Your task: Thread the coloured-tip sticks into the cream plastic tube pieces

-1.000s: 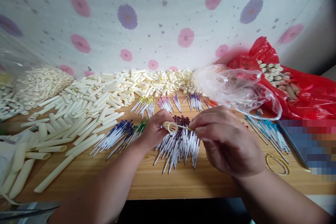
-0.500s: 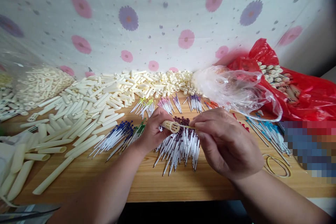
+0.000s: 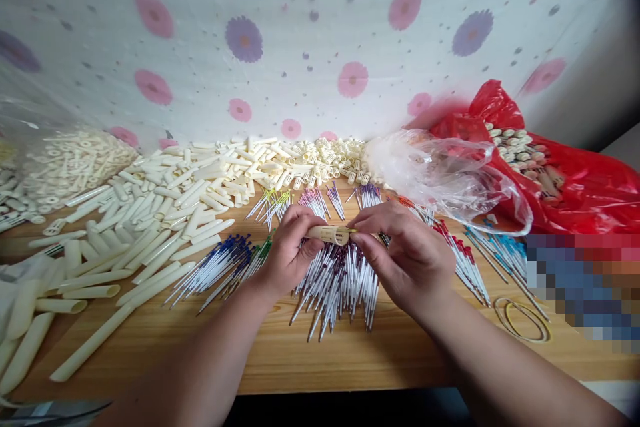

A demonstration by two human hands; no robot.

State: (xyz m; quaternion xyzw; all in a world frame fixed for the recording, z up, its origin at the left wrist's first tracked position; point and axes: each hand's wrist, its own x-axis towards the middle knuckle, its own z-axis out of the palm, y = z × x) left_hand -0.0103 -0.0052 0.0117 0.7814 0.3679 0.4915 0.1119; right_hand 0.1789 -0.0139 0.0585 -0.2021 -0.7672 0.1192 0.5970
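Observation:
My left hand (image 3: 293, 247) is closed around a cream pen barrel (image 3: 327, 234) with slots near its open end, which faces right. Between the thumb and fingers of my right hand (image 3: 407, 250) is the yellowish end of a thin pen refill (image 3: 352, 231). Most of that refill is out of sight, with its length inside the barrel's open end. Below both hands lies a fanned pile of white refills with dark maroon ends (image 3: 345, 290). Blue-ended refills (image 3: 215, 267) and a few green-ended ones (image 3: 245, 275) lie beside my left forearm.
Cream pen tubes (image 3: 145, 227) cover the table's left side, and slotted barrels (image 3: 320, 159) are heaped at the back. Yellow (image 3: 270, 205), pink (image 3: 314, 201), red (image 3: 465, 260) and light-blue refills (image 3: 503, 260) lie in groups. Right are a clear bag (image 3: 440, 180), red bag (image 3: 590, 183) and rubber bands (image 3: 523, 320).
My right hand has moved left toward the barrel, and the refill has slid deeper into it, leaving only a short end outside. The barrel has turned to lie more level.

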